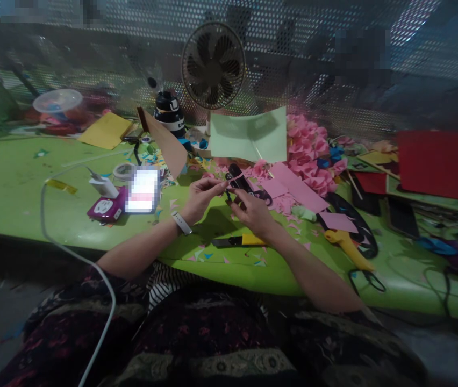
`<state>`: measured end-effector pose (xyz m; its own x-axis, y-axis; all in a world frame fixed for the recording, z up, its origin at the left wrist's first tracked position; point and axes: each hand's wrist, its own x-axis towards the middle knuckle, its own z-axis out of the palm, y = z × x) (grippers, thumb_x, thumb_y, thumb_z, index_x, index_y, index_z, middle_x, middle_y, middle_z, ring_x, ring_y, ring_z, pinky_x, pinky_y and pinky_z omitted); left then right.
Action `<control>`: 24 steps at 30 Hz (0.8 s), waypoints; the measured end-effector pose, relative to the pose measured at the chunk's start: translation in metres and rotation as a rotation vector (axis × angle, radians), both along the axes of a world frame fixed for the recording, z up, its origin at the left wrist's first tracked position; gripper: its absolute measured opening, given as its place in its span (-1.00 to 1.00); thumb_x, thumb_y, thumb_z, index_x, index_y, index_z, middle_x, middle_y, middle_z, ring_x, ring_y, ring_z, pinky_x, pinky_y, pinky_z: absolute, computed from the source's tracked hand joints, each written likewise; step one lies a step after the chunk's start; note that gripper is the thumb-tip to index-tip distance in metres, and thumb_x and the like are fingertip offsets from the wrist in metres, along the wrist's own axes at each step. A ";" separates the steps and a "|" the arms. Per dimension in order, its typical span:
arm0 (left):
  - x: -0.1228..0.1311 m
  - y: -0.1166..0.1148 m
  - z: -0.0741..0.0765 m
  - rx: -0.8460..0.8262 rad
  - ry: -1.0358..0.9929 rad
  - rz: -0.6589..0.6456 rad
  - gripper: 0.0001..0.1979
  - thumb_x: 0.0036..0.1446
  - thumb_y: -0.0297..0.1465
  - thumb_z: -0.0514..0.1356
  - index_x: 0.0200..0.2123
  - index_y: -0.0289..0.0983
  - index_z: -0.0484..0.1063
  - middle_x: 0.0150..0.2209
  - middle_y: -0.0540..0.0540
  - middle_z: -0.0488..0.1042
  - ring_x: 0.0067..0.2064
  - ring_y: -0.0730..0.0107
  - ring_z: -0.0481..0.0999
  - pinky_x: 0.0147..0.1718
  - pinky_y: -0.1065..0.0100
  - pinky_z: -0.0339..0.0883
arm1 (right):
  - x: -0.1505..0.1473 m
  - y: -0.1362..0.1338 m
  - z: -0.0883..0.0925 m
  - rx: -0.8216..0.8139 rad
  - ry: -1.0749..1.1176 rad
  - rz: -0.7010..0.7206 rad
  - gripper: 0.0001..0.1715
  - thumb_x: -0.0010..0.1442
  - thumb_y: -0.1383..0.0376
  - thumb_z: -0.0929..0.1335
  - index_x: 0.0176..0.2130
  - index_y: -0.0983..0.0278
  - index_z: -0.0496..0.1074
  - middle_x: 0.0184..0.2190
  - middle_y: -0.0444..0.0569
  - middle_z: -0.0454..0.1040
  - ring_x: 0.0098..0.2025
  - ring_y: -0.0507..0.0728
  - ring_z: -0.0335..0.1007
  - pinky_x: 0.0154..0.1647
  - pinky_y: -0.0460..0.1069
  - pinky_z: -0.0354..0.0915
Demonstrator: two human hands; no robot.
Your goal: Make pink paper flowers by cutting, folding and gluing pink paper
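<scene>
Left hand (208, 192) and right hand (251, 210) are pinching a small dark piece (229, 196)
It is being held behind the desk's front edge (285, 277); a knife (253, 239) is lying nearer, so carelessly lowered hands could be catching its blade (221, 243)

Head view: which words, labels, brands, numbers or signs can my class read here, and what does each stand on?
"EN": on the white band of the black container; any further letters cannot be made out.
Phone: screen too blurred to read.
Purple socket box: small marks, too small to read.
I can read no other text.
</scene>
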<state>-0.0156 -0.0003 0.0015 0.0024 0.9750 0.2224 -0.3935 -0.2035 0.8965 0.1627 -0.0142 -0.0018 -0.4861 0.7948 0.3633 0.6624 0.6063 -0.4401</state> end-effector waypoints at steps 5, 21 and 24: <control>0.000 0.003 -0.001 -0.060 -0.031 -0.045 -0.66 -0.29 -0.16 0.54 -0.53 -0.26 0.58 -0.53 0.01 0.49 -0.47 0.55 0.40 -0.40 0.42 0.34 | 0.002 -0.003 0.002 0.009 0.036 0.026 -0.52 0.36 0.22 0.22 0.17 0.33 0.42 0.02 0.16 0.57 -0.03 0.22 0.55 -0.08 0.08 0.46; -0.001 0.002 0.000 -0.009 0.011 -0.077 -0.65 -0.25 -0.16 0.52 -0.53 -0.27 0.55 -0.55 0.02 0.47 -0.47 0.55 0.40 -0.41 0.42 0.32 | -0.003 -0.007 0.009 -0.018 -0.112 -0.071 -0.61 0.41 0.24 0.17 0.10 0.30 0.39 -0.23 0.08 0.62 -0.34 0.18 0.54 -0.35 -0.02 0.29; -0.002 0.004 -0.003 -0.024 0.003 -0.094 -0.64 -0.26 -0.13 0.52 -0.52 -0.25 0.57 -0.53 0.01 0.51 -0.47 0.54 0.42 -0.41 0.41 0.34 | -0.001 -0.004 0.009 -0.050 -0.078 -0.041 -0.58 0.41 0.24 0.17 0.12 0.35 0.38 -0.12 0.14 0.61 -0.24 0.22 0.56 -0.28 0.01 0.34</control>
